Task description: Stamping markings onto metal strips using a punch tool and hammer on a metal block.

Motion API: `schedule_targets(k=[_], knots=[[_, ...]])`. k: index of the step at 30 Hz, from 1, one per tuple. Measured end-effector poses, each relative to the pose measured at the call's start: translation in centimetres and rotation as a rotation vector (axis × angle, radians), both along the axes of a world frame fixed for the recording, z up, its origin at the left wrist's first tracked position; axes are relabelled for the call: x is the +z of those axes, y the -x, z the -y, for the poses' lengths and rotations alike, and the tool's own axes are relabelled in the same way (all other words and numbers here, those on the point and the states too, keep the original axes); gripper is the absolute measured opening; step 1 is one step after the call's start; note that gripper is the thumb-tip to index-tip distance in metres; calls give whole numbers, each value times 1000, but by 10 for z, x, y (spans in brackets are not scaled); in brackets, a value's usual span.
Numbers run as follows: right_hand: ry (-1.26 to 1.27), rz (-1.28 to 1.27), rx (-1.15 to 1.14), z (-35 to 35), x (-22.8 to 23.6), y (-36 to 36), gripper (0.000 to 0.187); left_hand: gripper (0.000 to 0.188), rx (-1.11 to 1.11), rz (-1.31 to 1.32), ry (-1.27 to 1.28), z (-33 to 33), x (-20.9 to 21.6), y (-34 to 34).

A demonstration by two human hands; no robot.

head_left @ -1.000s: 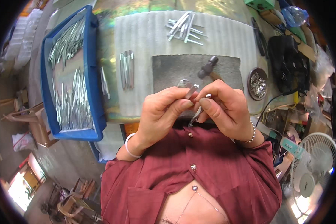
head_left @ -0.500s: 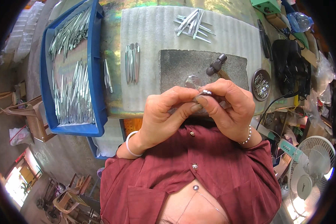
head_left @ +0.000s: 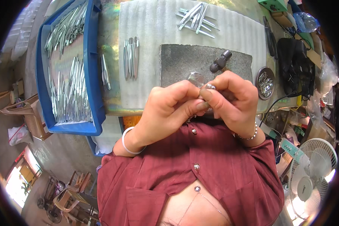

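1. The small shiny metal piece (head_left: pixel 210 86) sits at the right hand's fingertips, near the dark pad's near edge. The right hand (head_left: pixel 231 101) grasps it between thumb and forefinger.
2. The left hand (head_left: pixel 177 105) meets it from the left, thumb and forefinger drawn together. Their tips hide what lies between, so I cannot tell whether they grip anything.
3. For good control, the fingertips would do best to stay braced against each other, pinching lightly so that the piece neither twists nor slips. A slight turn of the left thumb could open a clearer line of sight.
4. Just beyond, on the dark pad (head_left: pixel 177 62), lie a clear round object (head_left: pixel 195 78) and a hammer (head_left: pixel 221 61). Holding the work over this pad should make a dropped bit easier to find.
5. To the right, a round dish (head_left: pixel 263 70) holds small metal bits, best kept clear of the right wrist.
6. Slim metal strips lie in a far pile (head_left: pixel 196 19) and a left row (head_left: pixel 130 58) on the pale foam sheet (head_left: pixel 150 22); farther left, a blue tray (head_left: pixel 92 75) holds more.
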State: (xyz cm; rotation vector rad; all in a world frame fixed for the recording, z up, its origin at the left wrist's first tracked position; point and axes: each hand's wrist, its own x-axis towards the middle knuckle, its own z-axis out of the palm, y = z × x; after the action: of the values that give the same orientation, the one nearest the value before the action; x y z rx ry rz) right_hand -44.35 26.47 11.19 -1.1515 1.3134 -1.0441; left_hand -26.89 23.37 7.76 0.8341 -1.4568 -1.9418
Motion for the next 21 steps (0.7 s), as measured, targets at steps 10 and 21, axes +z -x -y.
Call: schedule_targets(k=[10,21], knots=[[-328,378,-42,18,-24,7,18,13,-62,-62,-395,18,1,1],[-368,537,-29,16,-41,4,15,14,-100,50,-319,18,-1,-3]])
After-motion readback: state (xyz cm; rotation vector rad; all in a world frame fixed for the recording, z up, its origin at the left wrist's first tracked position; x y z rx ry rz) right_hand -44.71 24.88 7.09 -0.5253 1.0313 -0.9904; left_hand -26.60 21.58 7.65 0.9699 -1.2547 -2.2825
